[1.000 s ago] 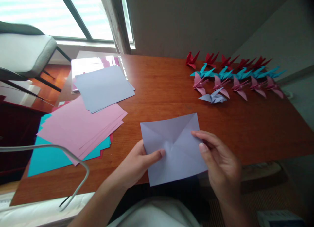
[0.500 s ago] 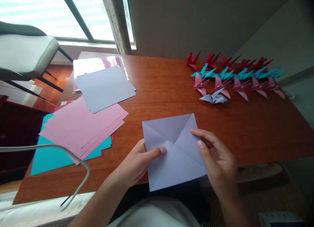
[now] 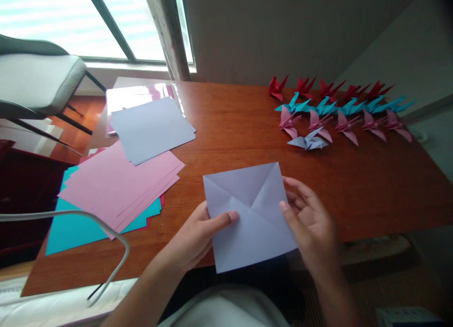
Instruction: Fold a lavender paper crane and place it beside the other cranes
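A square sheet of pale lavender origami paper (image 3: 251, 232) is held between my two hands above the front edge of the table. Diagonal creases cross near its middle. My left hand (image 3: 201, 232) pinches the left edge, thumb on top and fingers hidden beneath. At the right edge my right hand (image 3: 309, 223) grips the paper, its thumb on the upper face and its curled fingers behind. Beyond the sheet stands a lavender paper crane (image 3: 309, 142), in front of rows of pink cranes (image 3: 348, 125), blue cranes (image 3: 325, 106) and red cranes (image 3: 306, 86).
On the table's left lie lavender sheets (image 3: 154, 129), pink sheets (image 3: 120, 185) and blue sheets (image 3: 78, 230), with red edges showing under them. A white cable (image 3: 95, 216) arches over the near left corner. A chair (image 3: 38, 79) stands by the window.
My right fingers have gone from the paper's upper face to behind its right edge, with the thumb now on top. The sheet has shifted slightly left; my left hand keeps its hold.
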`<state>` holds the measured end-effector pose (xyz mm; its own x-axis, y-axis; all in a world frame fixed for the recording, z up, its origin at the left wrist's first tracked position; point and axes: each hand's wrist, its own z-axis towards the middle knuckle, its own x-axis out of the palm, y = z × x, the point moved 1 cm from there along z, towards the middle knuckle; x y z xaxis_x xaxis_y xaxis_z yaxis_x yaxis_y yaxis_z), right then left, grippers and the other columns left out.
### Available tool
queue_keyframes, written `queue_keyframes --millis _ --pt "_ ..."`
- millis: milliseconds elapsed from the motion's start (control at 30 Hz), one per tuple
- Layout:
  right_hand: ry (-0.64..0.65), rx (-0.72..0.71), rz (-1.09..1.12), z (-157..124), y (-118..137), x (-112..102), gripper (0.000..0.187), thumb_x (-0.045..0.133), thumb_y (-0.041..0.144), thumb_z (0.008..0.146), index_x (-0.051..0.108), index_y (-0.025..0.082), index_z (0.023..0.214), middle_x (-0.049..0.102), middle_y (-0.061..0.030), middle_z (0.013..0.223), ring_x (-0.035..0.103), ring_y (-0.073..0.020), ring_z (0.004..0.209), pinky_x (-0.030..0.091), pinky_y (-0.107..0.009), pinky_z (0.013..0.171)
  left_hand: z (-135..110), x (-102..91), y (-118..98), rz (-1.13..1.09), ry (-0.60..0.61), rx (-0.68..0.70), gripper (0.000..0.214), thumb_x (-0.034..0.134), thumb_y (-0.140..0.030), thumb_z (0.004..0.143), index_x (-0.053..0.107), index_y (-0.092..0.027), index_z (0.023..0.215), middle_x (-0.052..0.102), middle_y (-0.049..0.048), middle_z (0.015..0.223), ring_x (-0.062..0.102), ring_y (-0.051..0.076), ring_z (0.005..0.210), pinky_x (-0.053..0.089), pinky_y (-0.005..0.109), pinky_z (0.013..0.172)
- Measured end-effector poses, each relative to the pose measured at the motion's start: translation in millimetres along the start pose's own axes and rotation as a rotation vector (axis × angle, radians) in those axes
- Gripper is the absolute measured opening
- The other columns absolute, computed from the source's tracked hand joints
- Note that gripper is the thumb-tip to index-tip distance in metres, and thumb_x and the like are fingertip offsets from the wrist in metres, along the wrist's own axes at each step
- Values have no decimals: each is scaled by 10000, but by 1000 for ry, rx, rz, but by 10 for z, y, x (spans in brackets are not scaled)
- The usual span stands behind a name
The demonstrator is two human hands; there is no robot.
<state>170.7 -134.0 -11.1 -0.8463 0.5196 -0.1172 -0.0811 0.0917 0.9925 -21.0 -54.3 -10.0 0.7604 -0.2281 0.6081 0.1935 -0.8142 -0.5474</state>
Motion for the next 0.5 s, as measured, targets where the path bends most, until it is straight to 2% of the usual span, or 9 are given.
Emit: queue_keyframes --millis 100,167,267,400,500 --pt "8 41 72 24 -42 -9 520 700 317 874 540 278 1367 606 -129 1402 667 -252 1164 587 -384 916 0 0 -12 0 8 -6 366 815 -245 780 688 -130 1103 784 117 963 747 251 856 572 308 741" --pt "67 86 77 27 -54 -24 442 702 355 876 599 257 1295 683 -122 1295 706 -252 1081 599 -375 876 -2 -2 -11 3 0 -6 381 814 -243 782 688 -129 1123 785 121 973 748 255 868 573 311 753" --pt "154 184 44 11 -44 -38 273 671 413 899 686 222 1094 774 -88 1025 742 -247 909 613 -334 732 -8 -4 -2 10 -16 3 391 820 -246 776 691 -130 1126 784 130 997 748 263 884 569 303 742" --pt "147 203 55 0 17 -32 242 681 439 886 705 218 981 768 -45 841 731 -220 763 581 -287 615 -11 -5 2 9 -22 7 388 815 -250 783 694 -127 1130 782 137 1022 746 266 898 570 311 758" --pt "152 166 -15 21 91 -43 228 666 432 900 717 216 951 757 -31 802 714 -204 709 569 -283 595 0 -1 -3 7 -17 13 369 814 -252 784 703 -130 1114 783 132 1018 745 258 886 567 310 770"
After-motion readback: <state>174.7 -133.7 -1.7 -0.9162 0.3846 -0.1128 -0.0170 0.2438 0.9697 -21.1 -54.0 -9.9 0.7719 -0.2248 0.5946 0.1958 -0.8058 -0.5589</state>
